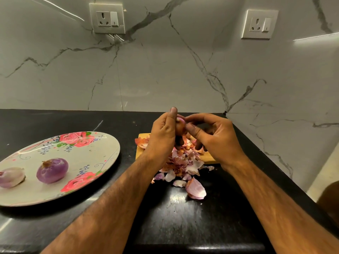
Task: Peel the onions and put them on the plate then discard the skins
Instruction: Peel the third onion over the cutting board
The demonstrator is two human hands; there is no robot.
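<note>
Purple skins [181, 163] heaped, half-hiding seemingly wooden board [209, 158]

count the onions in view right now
3. A pale onion and a purple onion lie on the plate; the third onion, partly hidden, is gripped in the left hand, right hand picking at it, over the skins.

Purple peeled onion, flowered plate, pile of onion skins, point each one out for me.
purple peeled onion [52, 170], head view, middle of its rounded side.
flowered plate [82, 156], head view, bare surface right of that onion.
pile of onion skins [183, 164], head view, centre of the heap.
</note>
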